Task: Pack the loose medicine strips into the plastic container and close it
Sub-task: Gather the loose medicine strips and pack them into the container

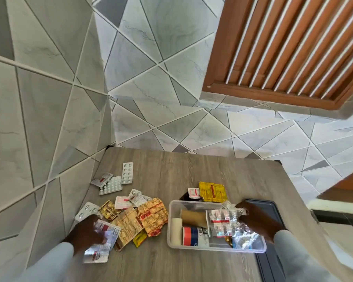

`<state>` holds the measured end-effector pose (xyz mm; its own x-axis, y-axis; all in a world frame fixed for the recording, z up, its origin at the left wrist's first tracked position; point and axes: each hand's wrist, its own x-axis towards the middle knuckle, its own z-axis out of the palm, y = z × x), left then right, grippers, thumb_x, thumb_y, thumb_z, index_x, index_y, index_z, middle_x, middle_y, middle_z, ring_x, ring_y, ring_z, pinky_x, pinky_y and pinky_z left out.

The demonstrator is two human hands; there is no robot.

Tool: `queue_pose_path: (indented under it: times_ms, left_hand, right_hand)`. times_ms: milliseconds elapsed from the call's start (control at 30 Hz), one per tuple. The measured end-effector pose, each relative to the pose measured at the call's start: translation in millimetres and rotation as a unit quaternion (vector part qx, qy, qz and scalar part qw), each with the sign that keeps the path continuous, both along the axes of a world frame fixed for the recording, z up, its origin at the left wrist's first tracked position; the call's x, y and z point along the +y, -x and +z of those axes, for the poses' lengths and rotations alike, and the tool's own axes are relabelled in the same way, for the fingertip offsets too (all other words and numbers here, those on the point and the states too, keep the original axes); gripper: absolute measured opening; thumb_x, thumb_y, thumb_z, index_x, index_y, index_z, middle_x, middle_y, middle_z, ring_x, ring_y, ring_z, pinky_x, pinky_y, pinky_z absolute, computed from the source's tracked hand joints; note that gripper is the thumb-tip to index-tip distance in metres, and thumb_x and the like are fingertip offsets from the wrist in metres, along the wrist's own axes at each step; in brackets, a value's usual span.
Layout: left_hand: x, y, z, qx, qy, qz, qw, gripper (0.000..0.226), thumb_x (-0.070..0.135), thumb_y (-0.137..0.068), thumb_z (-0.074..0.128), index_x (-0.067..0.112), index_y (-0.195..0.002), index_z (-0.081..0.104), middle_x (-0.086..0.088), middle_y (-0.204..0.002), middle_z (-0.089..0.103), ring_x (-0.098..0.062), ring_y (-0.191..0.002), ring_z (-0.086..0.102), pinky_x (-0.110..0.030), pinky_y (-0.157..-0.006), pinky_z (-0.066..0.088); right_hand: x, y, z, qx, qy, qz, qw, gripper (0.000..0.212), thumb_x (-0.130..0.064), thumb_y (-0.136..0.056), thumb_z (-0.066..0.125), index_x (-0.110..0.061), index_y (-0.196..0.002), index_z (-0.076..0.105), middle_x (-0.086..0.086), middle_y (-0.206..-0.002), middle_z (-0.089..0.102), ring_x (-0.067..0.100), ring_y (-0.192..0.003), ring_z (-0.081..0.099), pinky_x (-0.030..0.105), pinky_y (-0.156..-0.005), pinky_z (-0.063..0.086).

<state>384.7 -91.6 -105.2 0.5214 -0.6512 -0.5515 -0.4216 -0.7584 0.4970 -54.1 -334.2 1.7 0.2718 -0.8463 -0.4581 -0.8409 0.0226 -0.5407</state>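
A clear plastic container stands open on the wooden table, with rolls, a tube and strips inside. My right hand is over its right side, holding silver foil strips inside it. My left hand grips a silver strip with red print at the table's front left. Loose medicine strips lie in a heap left of the container: gold, orange and silver ones. White blister strips lie farther back. A yellow strip sits behind the container.
A dark grey lid lies under and to the right of the container. The table stands in a tiled corner, with walls close on the left and behind. A brown slatted window frame is at the upper right.
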Motion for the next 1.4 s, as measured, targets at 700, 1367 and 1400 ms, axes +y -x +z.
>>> queue_pose_path:
  times_ms: [700,1367,1400]
  left_hand:
    - [-157,253,81,0.195,0.197,-0.060,0.959,0.034,-0.005,-0.077,0.065,0.022,-0.097,0.057,-0.001,-0.096,0.065,-0.016,-0.088,0.063,-0.026,-0.066,0.052]
    - [-179,305,62,-0.143,0.122,-0.348,0.918,0.053,0.021,-0.094,0.048,0.027,-0.144,0.030,0.005,-0.153,0.028,-0.017,-0.140,0.024,-0.031,-0.115,0.017]
    - [-179,305,61,-0.161,0.109,-0.348,0.917,0.056,0.024,-0.095,0.047,0.026,-0.146,0.025,0.004,-0.155,0.024,-0.017,-0.141,0.021,-0.032,-0.116,0.014]
  right_hand:
    - [-36,42,-27,0.011,0.003,0.136,0.991,0.031,-0.014,-0.081,0.059,-0.031,-0.106,0.052,0.002,-0.082,0.059,0.013,-0.066,0.058,0.030,-0.066,0.049]
    - [-30,43,-28,0.175,0.194,0.207,0.943,0.020,-0.016,-0.091,0.048,-0.018,-0.110,0.054,0.007,-0.118,0.058,0.029,-0.111,0.055,0.037,-0.084,0.048]
    - [-29,41,-29,0.169,0.204,0.209,0.941,0.021,-0.016,-0.090,0.049,-0.018,-0.111,0.053,0.007,-0.118,0.057,0.029,-0.111,0.054,0.038,-0.084,0.048]
